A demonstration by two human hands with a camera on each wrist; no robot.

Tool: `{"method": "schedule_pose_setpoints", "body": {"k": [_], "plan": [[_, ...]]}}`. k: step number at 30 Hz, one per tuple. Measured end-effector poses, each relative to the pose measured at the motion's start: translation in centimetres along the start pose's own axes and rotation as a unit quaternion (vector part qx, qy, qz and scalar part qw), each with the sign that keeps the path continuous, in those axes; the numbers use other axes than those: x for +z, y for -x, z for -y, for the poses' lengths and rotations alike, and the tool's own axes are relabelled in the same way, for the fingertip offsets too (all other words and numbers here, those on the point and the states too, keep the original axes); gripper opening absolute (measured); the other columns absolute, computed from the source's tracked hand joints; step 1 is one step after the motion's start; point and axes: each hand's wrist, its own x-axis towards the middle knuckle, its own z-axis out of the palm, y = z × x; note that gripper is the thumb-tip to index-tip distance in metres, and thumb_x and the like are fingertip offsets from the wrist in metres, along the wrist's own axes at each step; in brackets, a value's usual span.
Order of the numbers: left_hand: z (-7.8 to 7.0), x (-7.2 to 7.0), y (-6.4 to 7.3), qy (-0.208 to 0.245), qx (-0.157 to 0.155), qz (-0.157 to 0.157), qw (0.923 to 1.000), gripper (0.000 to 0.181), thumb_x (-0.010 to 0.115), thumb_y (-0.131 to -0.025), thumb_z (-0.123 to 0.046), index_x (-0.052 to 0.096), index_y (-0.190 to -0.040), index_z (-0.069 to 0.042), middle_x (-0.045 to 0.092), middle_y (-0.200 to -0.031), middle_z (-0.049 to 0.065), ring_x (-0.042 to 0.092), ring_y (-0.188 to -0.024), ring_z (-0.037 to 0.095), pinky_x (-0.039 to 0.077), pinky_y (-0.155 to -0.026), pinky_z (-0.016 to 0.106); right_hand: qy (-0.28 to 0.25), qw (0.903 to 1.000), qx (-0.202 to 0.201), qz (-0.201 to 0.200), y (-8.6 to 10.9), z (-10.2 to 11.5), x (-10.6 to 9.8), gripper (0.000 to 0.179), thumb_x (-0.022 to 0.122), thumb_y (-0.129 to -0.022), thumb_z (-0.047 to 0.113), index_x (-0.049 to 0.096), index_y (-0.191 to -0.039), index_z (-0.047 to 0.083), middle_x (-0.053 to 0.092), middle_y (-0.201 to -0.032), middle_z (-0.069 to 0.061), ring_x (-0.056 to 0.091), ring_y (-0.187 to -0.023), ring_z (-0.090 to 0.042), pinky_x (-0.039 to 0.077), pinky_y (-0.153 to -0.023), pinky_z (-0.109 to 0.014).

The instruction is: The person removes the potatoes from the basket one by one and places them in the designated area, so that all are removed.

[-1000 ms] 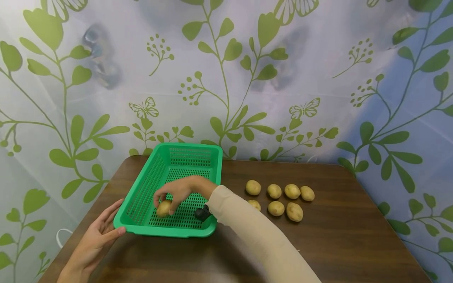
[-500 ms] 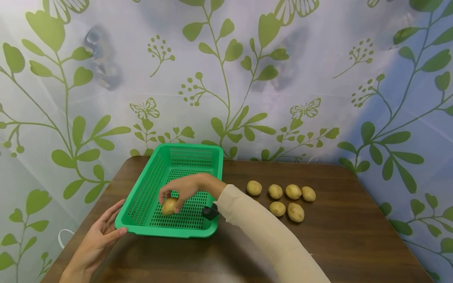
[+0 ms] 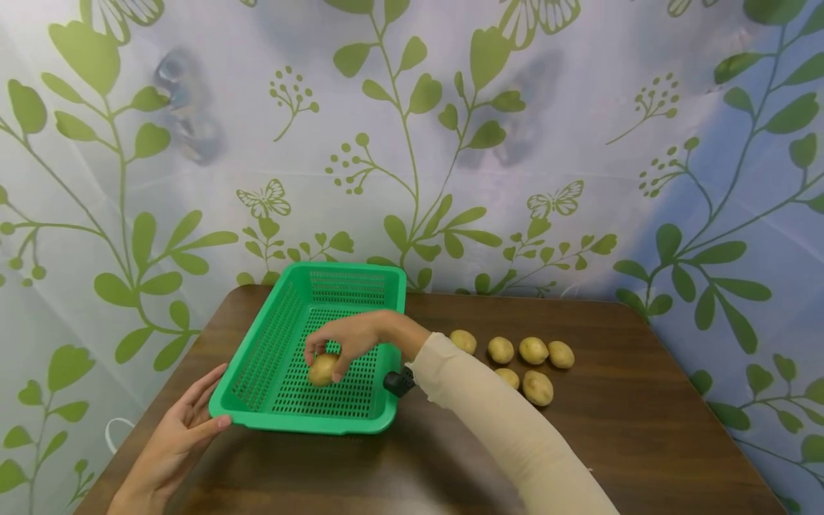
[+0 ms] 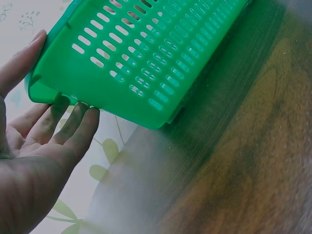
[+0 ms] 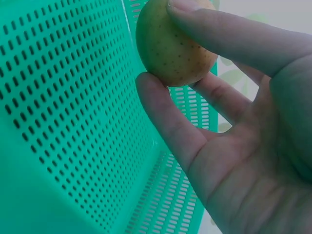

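A green plastic basket point(image 3: 302, 423) with slotted walls stands on the table's left side. My left hand point(image 3: 175, 433) grips its near-left corner; in the left wrist view the thumb and fingers meet the rim point(image 4: 34, 80) from two sides. Inside the basket, over the slotted floor, my right hand point(image 3: 352, 337) holds a yellow-brown potato point(image 3: 322, 370) between thumb and fingertips. The right wrist view shows this speckled potato point(image 5: 170, 51) close up, pinched by the thumb and several fingers. No other potato shows in the visible part of the basket.
Several potatoes point(image 3: 533, 350) lie in two loose rows on the brown wooden table point(image 3: 618, 429), right of the basket. My right sleeve point(image 3: 496, 422) passes in front of some of them. A leaf-patterned curtain point(image 3: 438, 143) hangs behind the table.
My right hand has moved to the right and slightly back within the basket, still holding the potato. The left hand stays at the corner, and the basket keeps its place.
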Motion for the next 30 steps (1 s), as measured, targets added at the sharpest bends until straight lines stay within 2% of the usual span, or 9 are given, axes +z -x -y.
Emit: {"method": "schedule_pose_setpoints", "body": {"k": [8,14,20,30], "plan": [[-0.1,0.1,0.2,-0.004,-0.003,-0.006,1.0,0.072,0.042,-0.101,0.021,0.023,-0.164,-0.009,0.043,-0.159,-0.001,0.055,-0.133,0.018,0.05,-0.103,0.03,-0.025,0.999,0.029,-0.023,1.9,-0.2,-0.4,0.038,0.083,-0.088,0.002,0.065,-0.12,0.014,0.058,-0.115,0.002,0.051,-0.106,-0.015,0.05,-0.082,-0.025],[-0.2,0.2,0.2,0.002,-0.003,-0.005,1.0,0.073,0.042,-0.101,0.021,0.022,-0.164,-0.009,0.043,-0.159,-0.001,0.055,-0.133,0.018,0.05,-0.103,0.03,-0.036,0.9989,0.022,-0.02,3.3,-0.4,-0.8,0.037,0.08,-0.09,-0.001,0.064,-0.12,0.012,0.056,-0.113,-0.003,0.05,-0.105,-0.021,0.053,-0.082,-0.027],[-0.3,0.2,0.4,0.006,-0.002,-0.006,1.0,0.073,0.042,-0.101,0.021,0.022,-0.165,-0.009,0.043,-0.159,-0.002,0.056,-0.132,0.018,0.05,-0.102,0.03,-0.016,0.9996,0.017,-0.016,4.2,-0.6,-1.2,0.038,0.079,-0.091,0.0,0.062,-0.122,0.01,0.054,-0.113,-0.004,0.049,-0.102,-0.02,0.052,-0.082,-0.027],[-0.1,0.3,0.2,0.01,0.0,-0.003,0.9999,0.072,0.041,-0.101,0.021,0.023,-0.164,-0.008,0.043,-0.159,-0.001,0.055,-0.133,0.019,0.05,-0.103,0.03,-0.038,0.9978,0.042,-0.034,7.3,-0.9,-1.5,0.038,0.078,-0.091,-0.003,0.061,-0.123,0.011,0.055,-0.119,-0.004,0.051,-0.113,-0.025,0.053,-0.094,-0.031]]}}
